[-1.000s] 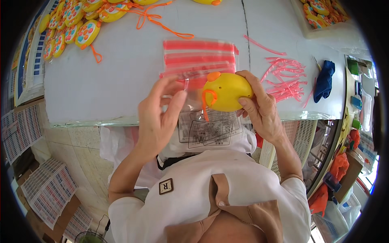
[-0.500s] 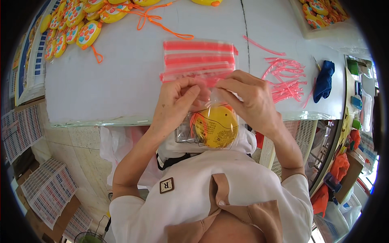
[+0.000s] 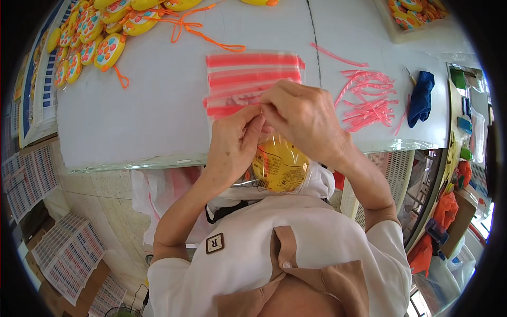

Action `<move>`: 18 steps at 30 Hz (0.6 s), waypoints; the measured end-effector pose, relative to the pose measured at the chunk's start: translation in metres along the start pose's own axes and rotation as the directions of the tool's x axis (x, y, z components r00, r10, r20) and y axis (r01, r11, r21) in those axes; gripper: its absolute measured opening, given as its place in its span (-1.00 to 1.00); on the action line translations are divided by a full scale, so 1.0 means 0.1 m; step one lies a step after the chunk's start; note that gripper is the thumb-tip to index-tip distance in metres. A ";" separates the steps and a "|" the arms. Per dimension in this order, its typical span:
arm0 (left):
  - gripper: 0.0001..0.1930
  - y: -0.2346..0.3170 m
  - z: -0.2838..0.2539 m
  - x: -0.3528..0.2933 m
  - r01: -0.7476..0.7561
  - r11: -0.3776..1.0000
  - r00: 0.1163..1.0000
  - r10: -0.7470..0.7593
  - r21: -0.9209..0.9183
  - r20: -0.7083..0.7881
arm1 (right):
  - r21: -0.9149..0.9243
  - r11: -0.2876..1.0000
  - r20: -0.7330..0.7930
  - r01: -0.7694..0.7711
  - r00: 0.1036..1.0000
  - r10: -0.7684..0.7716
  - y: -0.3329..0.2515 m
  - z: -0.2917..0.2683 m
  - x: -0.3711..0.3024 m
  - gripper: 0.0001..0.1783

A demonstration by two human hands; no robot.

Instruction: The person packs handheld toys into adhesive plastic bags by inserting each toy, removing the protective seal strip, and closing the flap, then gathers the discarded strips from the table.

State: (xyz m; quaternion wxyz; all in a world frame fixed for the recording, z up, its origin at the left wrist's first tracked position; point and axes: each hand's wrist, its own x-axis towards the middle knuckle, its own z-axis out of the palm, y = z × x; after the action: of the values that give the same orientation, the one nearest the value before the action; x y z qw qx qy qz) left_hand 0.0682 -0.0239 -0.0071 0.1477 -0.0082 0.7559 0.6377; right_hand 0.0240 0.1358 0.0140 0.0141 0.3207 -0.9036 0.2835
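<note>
Bag (image 3: 285, 177), transparent and printed, hangs just off the desk's near edge at the middle, in front of the wearer's shirt (image 3: 248, 222). Yellow toy (image 3: 272, 158) is inside it, sitting low; likely its own weight keeps the film stretched and leaves the top end free for the fingers. Hanging it past the edge probably also keeps the desk (image 3: 142, 116) from getting in the way.

Left hand (image 3: 235, 140): thumb and index together, clamped on the bag's top end from the left. Reads as the steadying side. Right hand (image 3: 303, 111): fingertips bunched together, clamped at the same spot from above right, knuckles high, so probably the finer work is on this side. Exactly which bit of film each one has is hidden by the fingers; can't tell.

Just behind the hands, near the desk's near edge: flat stack of pink-banded bags (image 3: 253, 79), partly covered by the right hand. Overlapped with the bands showing, presumably so single ones lift off easily.

Toward the desk's right edge: heap of pink strips (image 3: 369, 100), apart from the stack, likely just kept out of the work spot. Blue cloth item (image 3: 422, 98) lies beyond it, right by that edge.

Far left corner: pile of toys (image 3: 87, 34), some with orange cords (image 3: 190, 29) trailing loose. Far right corner: bin (image 3: 414, 36) holding more, maybe to keep batches separate.
</note>
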 end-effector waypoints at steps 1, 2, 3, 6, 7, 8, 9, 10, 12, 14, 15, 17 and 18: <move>-0.83 -0.07 0.01 0.00 0.009 0.998 1.000 -0.009 -0.069 0.006 | 0.057 0.997 -0.039 -0.059 0.997 0.061 0.07 0.01 -0.03 -0.89; -0.83 -0.11 0.00 0.00 0.019 0.990 1.000 -0.018 -0.138 0.012 | 0.117 0.986 -0.074 -0.115 0.989 0.125 0.15 0.00 -0.07 -0.91; -0.83 -0.11 -0.01 0.01 0.022 0.990 1.000 -0.021 -0.140 0.010 | 0.149 0.967 -0.121 -0.209 0.966 0.227 0.22 -0.06 -0.09 -0.93; -0.85 -0.07 -0.07 0.01 0.058 0.977 0.998 -0.056 -0.205 0.016 | 0.076 0.876 -0.187 -0.477 0.856 0.483 0.66 -0.40 -0.32 -0.93; -0.86 -0.07 -0.08 0.02 0.069 0.981 0.998 -0.066 -0.182 0.021 | -0.005 0.839 -0.231 -0.544 0.817 0.528 0.89 -0.49 -0.44 -0.90; -0.88 -0.07 -0.08 0.04 0.078 0.984 0.997 -0.073 -0.162 0.033 | -0.027 0.790 -0.282 -0.613 0.763 0.582 1.11 -0.58 -0.58 -0.86; -0.88 -0.10 -0.08 0.06 0.077 0.983 0.997 -0.071 -0.166 0.042 | -0.099 0.744 -0.336 -0.661 0.726 0.600 1.28 -0.64 -0.70 -0.87; -0.88 -0.14 -0.09 0.06 0.051 0.987 0.998 -0.046 -0.150 0.039 | -0.175 0.709 -0.355 -0.683 0.716 0.602 1.43 -0.67 -0.82 -0.88; -0.87 -0.14 -0.09 0.06 0.025 0.990 0.999 -0.020 -0.135 0.041 | -0.251 0.664 -0.375 -0.705 0.703 0.604 1.54 -0.72 -0.96 -0.88; -0.89 -0.07 -0.08 0.06 0.136 0.965 0.991 -0.131 -0.224 0.038 | -0.355 0.755 -0.421 -0.552 0.815 0.398 1.52 -0.79 -1.03 -0.86; -0.89 -0.05 -0.08 0.04 0.141 0.965 0.990 -0.136 -0.219 0.039 | -0.349 0.755 -0.420 -0.554 0.813 0.403 1.35 -0.83 -0.96 -0.86; -0.89 -0.05 -0.09 0.00 0.191 0.930 0.981 -0.195 -0.313 0.019 | 0.056 0.794 -0.421 -0.606 0.706 0.569 0.88 -0.91 -0.68 -0.82; -0.89 -0.06 -0.08 0.00 0.193 0.931 0.981 -0.194 -0.311 0.028 | 0.056 0.789 -0.425 -0.612 0.700 0.573 0.83 -0.92 -0.69 -0.82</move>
State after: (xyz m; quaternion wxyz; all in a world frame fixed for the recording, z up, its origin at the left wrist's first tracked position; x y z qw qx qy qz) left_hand 0.0672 -0.0327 -0.0115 0.2053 -0.1068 0.6414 0.7314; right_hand 0.0157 0.2755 0.0352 0.1307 -0.0569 -0.9450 0.2943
